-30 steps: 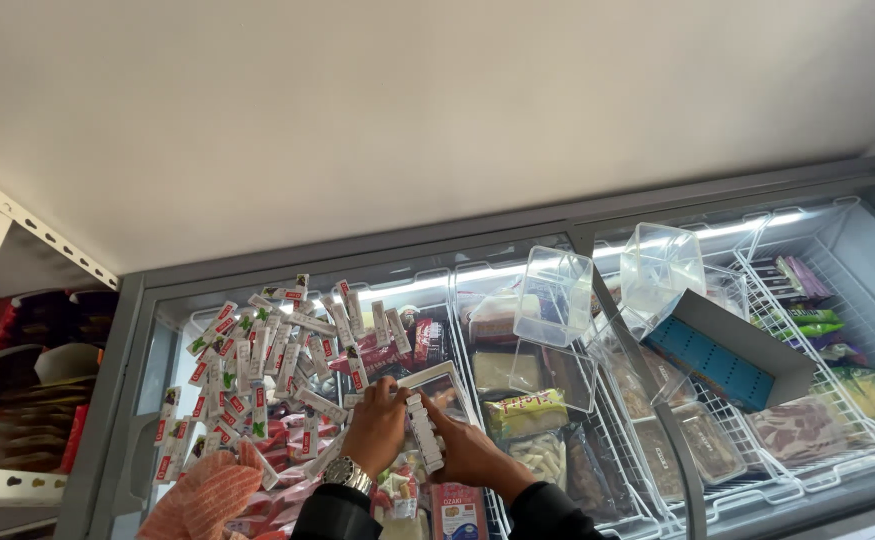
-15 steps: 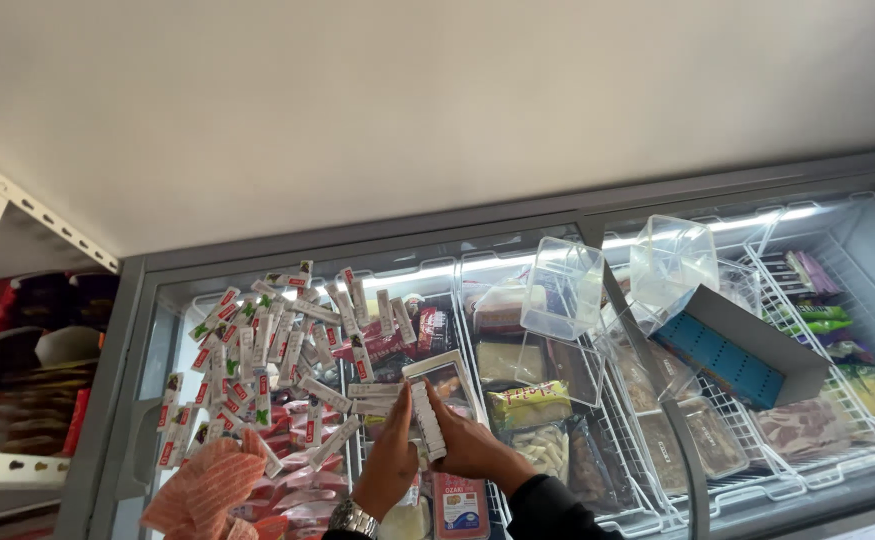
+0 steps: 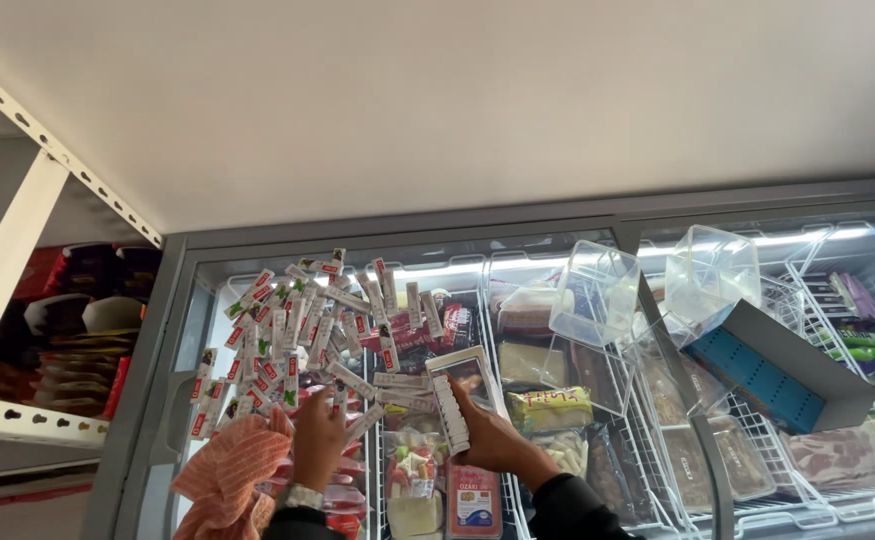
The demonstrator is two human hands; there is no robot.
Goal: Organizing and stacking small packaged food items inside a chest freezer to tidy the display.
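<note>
Bright, sharp view; light strips glare inside the freezer (image 3: 147, 380).

Clear tubs (image 3: 597, 290), blue-grey box (image 3: 777, 365), perhaps meat (image 3: 837, 455).

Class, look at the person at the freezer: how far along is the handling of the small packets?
Done: many packets lie heaped in the freezer basket. In hand: the right hand grips a white box; the left hand touches the pile. Left: cannot tell what the box contains.

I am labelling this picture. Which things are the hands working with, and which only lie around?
In use:
right hand holding white box
left hand on small red-and-white packets

Lying about:
clear plastic tubs
blue-and-grey box
orange striped cloth
</note>
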